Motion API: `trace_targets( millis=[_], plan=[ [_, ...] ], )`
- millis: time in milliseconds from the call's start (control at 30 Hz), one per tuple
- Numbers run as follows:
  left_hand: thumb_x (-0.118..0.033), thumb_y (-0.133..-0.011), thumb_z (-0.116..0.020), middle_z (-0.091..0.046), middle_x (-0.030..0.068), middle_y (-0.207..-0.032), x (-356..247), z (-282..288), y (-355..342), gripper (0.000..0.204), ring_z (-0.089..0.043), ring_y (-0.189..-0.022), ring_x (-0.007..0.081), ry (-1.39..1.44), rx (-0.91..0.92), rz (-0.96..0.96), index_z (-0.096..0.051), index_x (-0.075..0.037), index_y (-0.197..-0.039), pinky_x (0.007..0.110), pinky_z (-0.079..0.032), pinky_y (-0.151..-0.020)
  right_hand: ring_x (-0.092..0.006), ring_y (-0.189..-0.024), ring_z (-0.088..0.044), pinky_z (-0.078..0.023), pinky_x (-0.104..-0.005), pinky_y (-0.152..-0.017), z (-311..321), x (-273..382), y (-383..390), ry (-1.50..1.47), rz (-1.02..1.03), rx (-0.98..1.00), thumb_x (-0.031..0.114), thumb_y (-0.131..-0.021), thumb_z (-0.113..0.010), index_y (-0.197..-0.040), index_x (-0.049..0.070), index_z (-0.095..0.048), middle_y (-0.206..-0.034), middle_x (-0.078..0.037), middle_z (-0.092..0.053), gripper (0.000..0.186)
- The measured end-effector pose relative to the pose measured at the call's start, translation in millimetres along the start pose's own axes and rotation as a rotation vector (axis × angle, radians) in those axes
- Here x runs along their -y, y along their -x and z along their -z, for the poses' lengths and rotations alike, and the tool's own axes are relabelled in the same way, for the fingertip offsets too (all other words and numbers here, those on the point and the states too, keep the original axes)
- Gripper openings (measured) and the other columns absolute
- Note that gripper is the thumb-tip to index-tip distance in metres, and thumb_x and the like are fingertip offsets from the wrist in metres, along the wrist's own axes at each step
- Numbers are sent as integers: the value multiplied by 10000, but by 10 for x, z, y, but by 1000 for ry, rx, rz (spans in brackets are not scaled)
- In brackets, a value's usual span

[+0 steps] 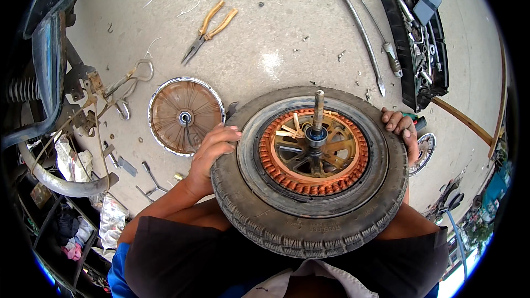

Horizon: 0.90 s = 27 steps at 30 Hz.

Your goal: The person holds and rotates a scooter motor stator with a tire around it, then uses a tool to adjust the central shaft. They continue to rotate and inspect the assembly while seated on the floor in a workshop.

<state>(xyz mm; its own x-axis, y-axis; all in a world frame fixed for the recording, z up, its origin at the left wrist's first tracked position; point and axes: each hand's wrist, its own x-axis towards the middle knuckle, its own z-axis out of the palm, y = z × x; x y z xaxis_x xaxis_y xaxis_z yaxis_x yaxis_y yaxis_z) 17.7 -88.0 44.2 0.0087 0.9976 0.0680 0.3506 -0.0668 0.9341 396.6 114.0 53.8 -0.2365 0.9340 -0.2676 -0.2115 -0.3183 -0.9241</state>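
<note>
I hold a tyred wheel (309, 226) over my lap, my left hand (212, 152) gripping its left edge and my right hand (402, 132) curled over its right edge. Its hub is open, showing a ring of copper windings (271, 170) around a brown spoked core. A metal axle (318, 105) rises from the middle with a bearing (316, 135) around it, and short pale wires poke out beside it. Just left of the wheel a round hub cover (168, 102) lies on the concrete floor.
Yellow-handled pliers (221, 25) lie ahead; a pry bar (364, 38), screwdriver (392, 55) and black toolbox (411, 88) at right. A dismantled vehicle (41, 66) stands left, with wrenches (152, 187) nearby. Another round part (428, 146) and wooden strips (469, 124) are at right; small hardware is scattered about.
</note>
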Motion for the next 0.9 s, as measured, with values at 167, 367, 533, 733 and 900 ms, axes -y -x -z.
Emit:
trace_targets(
  millis=[167, 367, 533, 733, 900],
  plan=[
    [-152, -739, -898, -618, 187, -1311, 11, 1, -21, 555, -583, -1274, 394, 3, 7, -9, -550, -60, -1161, 572, -389, -1130, -270, -978, -584, -335, -458, -1176, 73, -33, 2, -19, 21, 20, 260, -809, -593, -773, 73, -521, -831, -125, -607, 203],
    [-164, -715, -915, -617, 186, -1310, 18, -1, -5, 588, -587, -1265, 393, 0, 6, -13, -544, -64, -1160, 568, -395, -1123, -269, -961, -580, -339, -454, -1162, 104, -40, -10, -23, 27, 49, 261, -822, -608, -770, 68, -526, -829, -121, -611, 216],
    [-155, -710, -915, -621, 185, -1303, -2, 6, -10, 584, -593, -1257, 392, 4, -2, -6, -544, -62, -1151, 564, -398, -1119, -271, -963, -582, -342, -448, -1151, 75, -31, -26, -29, 21, 52, 256, -810, -606, -758, 68, -533, -821, -118, -615, 209],
    [-135, -753, -881, -621, 188, -1296, -2, -6, -23, 527, -592, -1257, 388, 6, -3, -4, -536, -66, -1145, 579, -383, -1130, -268, -960, -581, -345, -448, -1146, 87, -28, -14, -19, 21, 41, 254, -802, -598, -751, 68, -534, -818, -120, -616, 203],
    [-104, -856, -805, -617, 192, -1293, -76, -5, -51, 423, -582, -1267, 389, 15, 0, 18, -511, -74, -1158, 606, -356, -1150, -248, -955, -556, -327, -438, -1150, 89, -32, -25, 5, 4, 55, 269, -808, -576, -755, 99, -504, -811, -92, -598, 193]
  ],
)
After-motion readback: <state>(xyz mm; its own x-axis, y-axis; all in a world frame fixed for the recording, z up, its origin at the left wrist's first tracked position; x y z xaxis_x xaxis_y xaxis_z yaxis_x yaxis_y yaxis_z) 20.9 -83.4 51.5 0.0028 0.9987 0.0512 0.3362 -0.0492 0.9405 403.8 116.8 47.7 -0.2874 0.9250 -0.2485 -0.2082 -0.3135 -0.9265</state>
